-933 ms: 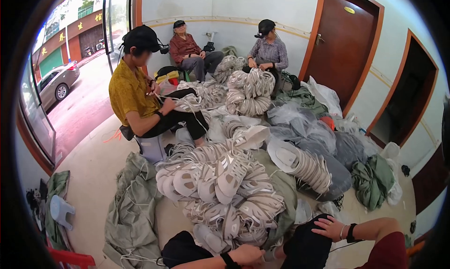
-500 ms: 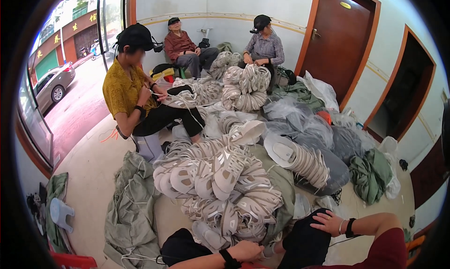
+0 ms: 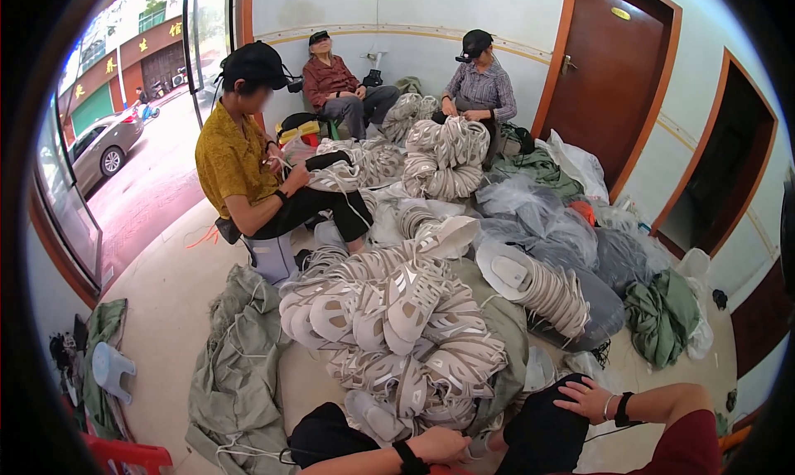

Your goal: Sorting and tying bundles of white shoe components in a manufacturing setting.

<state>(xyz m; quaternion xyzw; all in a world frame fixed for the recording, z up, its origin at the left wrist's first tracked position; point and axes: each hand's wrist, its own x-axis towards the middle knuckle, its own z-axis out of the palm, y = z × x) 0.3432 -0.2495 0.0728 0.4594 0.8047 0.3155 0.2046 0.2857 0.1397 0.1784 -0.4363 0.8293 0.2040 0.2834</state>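
Observation:
My right hand (image 3: 584, 399) lies with fingers spread over my dark-clad right knee (image 3: 544, 429). It holds nothing. Low in front of me, my left hand (image 3: 439, 444) hangs beside my ankle (image 3: 479, 444), its back turned up. Its fingers are partly hidden, and I cannot make out anything in them. Just beyond it rises a large heap of beige and white shoe uppers (image 3: 410, 309), nested together in bundles, some with white laces. To its right, a stack of pale shoe uppers (image 3: 538, 289) leans on a dark plastic bag.
A person in a yellow shirt (image 3: 228, 156) sits at left, handling a laced upper. Two more people (image 3: 335, 77) (image 3: 476, 86) sit by the far wall. Green sacking (image 3: 236, 376), a pale blue stool (image 3: 112, 367), a red plastic seat (image 3: 128, 454) and clear plastic bags (image 3: 538, 210) lie around.
The whole view has shifted slightly right and down. The person in yellow has brought one hand lower, toward the upper in the lap. My hands keep their places.

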